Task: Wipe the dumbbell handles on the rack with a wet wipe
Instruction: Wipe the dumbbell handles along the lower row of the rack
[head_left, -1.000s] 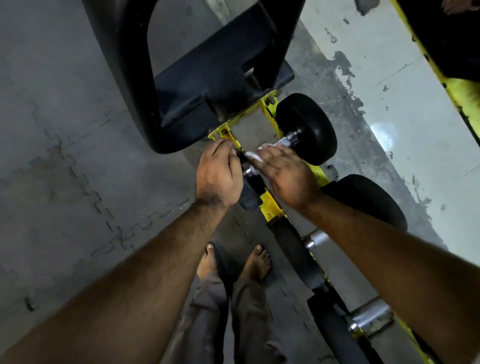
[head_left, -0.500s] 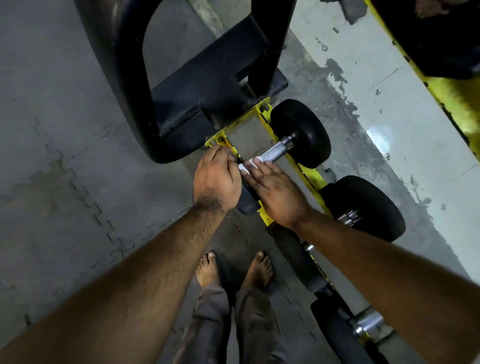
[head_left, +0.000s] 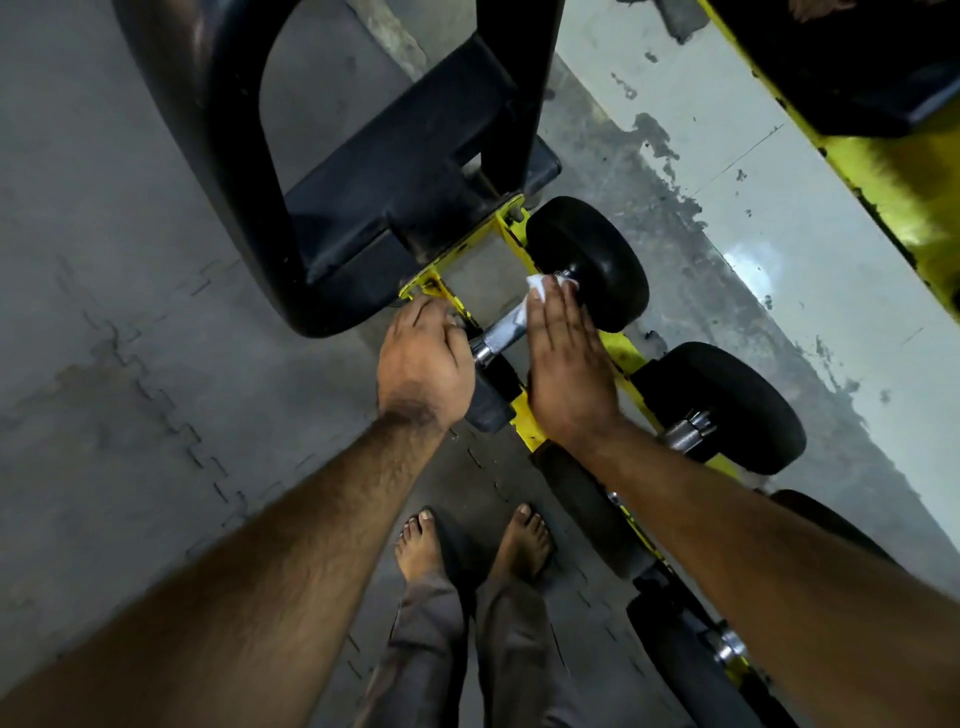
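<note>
A black dumbbell lies across the yellow rack (head_left: 621, 349), with its far head (head_left: 589, 260) and a knurled chrome handle (head_left: 501, 332) in sight. My right hand (head_left: 563, 358) lies over the far part of that handle with straight fingers, pressing a white wet wipe (head_left: 537, 288) against it near the far head. My left hand (head_left: 423, 358) curls over the near head (head_left: 491, 397) of the same dumbbell and holds it. A second dumbbell (head_left: 727, 402) rests on the rack just to the right, its chrome handle (head_left: 685, 431) partly hidden by my right forearm.
A black machine frame (head_left: 395, 171) stands right behind the rack's end. More dumbbells (head_left: 727, 647) continue along the rack toward the lower right. My bare feet (head_left: 470, 540) stand on grey interlocking floor mats (head_left: 130, 364). Another yellow frame (head_left: 883, 171) is at the upper right.
My right hand has slid the wipe along the handle from the near end to the far head. My left hand has stayed on the near head.
</note>
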